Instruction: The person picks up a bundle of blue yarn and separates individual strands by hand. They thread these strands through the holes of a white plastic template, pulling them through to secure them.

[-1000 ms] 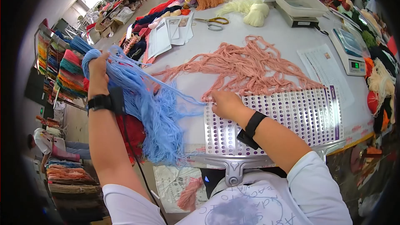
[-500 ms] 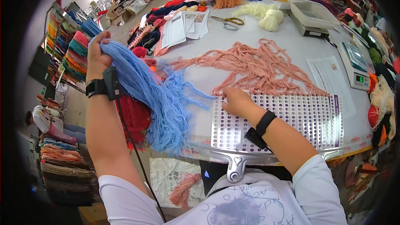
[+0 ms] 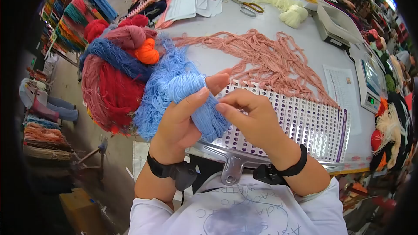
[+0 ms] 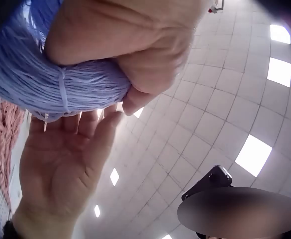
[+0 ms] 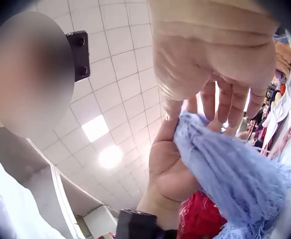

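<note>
In the head view a bundled skein of light blue yarn (image 3: 211,122) is folded over my left hand (image 3: 174,122). The left thumb lies across it while the fingers reach round its far side. My right hand (image 3: 257,119) meets the skein's right edge, thumb and forefinger pinching at the strands. The left wrist view shows a thin blue tie across the skein (image 4: 93,89). Loose blue ends of the skein (image 5: 245,184) hang down in the right wrist view. Below the hands lies a white perforated board (image 3: 296,124), with salmon-pink yarn (image 3: 261,63) spread behind and over its top edge.
A heap of red yarn (image 3: 119,93) and an orange ball (image 3: 147,52) lie left of the hands. Paper sheets (image 3: 187,4), scissors (image 3: 251,8) and cream yarn (image 3: 292,16) are at the back. A digital scale (image 3: 368,98) and plastic tub (image 3: 337,21) stand right.
My left hand has brought the blue yarn from the raised far left down to the front middle. The right hand has come off the board's edge and meets the skein. The head view has shifted.
</note>
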### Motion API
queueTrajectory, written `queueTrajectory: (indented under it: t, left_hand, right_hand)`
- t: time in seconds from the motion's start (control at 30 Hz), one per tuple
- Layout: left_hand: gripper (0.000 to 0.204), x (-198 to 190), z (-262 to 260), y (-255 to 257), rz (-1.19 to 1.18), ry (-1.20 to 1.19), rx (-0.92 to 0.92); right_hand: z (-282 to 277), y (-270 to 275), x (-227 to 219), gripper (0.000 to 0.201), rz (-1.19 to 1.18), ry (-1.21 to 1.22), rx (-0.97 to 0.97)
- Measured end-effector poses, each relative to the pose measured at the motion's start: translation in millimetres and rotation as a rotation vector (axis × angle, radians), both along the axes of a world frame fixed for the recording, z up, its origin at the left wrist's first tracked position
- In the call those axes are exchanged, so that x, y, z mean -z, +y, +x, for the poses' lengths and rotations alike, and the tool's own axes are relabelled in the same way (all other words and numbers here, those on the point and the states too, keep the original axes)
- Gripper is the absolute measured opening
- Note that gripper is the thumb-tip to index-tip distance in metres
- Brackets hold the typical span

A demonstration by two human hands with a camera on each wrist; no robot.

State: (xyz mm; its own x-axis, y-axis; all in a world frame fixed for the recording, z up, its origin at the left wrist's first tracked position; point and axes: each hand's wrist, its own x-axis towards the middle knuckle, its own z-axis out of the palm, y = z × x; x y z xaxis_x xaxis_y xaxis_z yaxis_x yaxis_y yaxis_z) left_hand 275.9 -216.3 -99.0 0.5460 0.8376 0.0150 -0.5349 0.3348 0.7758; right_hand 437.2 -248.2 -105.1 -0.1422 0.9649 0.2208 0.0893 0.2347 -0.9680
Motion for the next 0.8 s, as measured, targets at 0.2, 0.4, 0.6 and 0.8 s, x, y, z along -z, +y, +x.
queueTrajectory:
  t: [0.2,0.4,0.6,0.8]
  left_hand:
    - [0.051,8,-12,-12,-0.116,0.032,-0.006]
    - [0.048,8,-7,-21,-0.056,0.136,-0.138]
    - [0.046,6,-11,-25,-0.077,0.192,-0.155]
    - [0.050,14,-7,-26,-0.082,0.040,-0.064]
  right_hand:
    - [5,-18,12,0.019,-0.319,0.415,-0.101]
    - [7,-27,4,0.020,-0.503,0.393,-0.239]
    - [6,-29,2,0.020,-0.559,0.396,-0.267]
    - [-9,-26,9,0.024,-0.430,0.474,-0.048]
